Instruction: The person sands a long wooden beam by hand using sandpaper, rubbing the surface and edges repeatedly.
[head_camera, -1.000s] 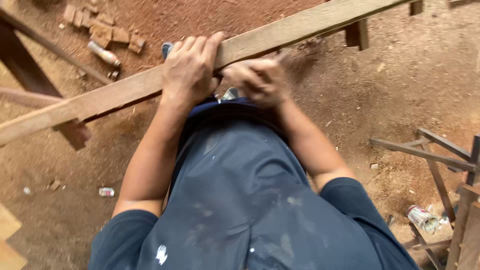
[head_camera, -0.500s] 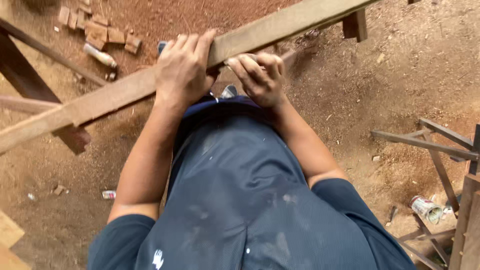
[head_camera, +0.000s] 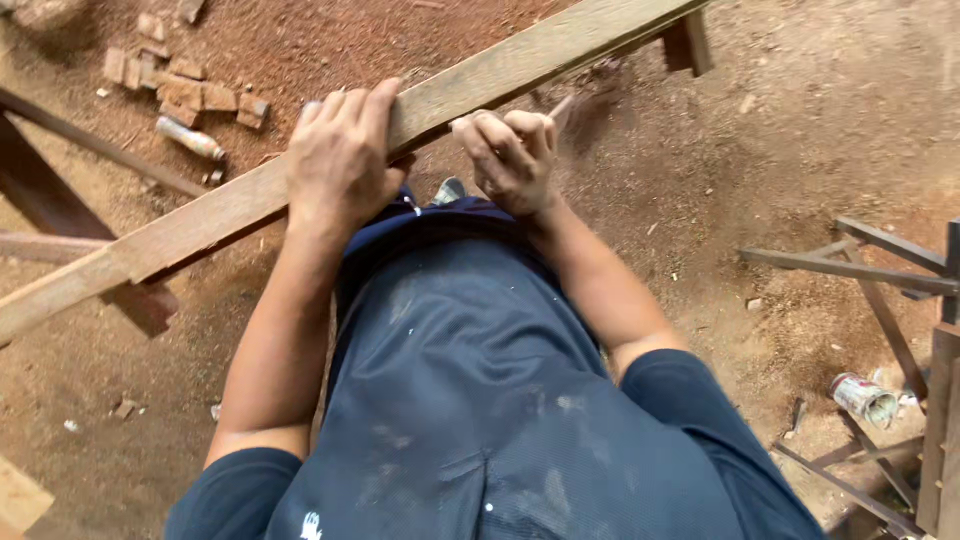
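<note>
1. A long wooden plank (head_camera: 480, 85) runs slantwise across the scene, from the near left up to the far right, raised above the dirt ground (head_camera: 820, 120).
2. The left hand (head_camera: 340, 160) lies over the plank near its middle, fingers (head_camera: 355, 105) curled over the far edge and gripping the wood.
3. The right hand (head_camera: 510, 155) is closed in a fist just right of the left hand, at the near edge of the plank. A thin, blurred stick-like tool (head_camera: 562, 105) juts from the fist towards the plank; what kind of tool it is cannot be told.
4. Both forearms come from a dusty dark blue shirt (head_camera: 480, 400) that fills the near middle.
5. Far left on the ground lie small wood offcuts (head_camera: 190, 90) and a pale tube (head_camera: 190, 138).
6. Dark wooden beams (head_camera: 60, 200) cross under the plank at the left.
7. At the right stand thin dark wooden slats (head_camera: 860, 270), with a crushed can (head_camera: 865, 398) on the ground near them.
</note>
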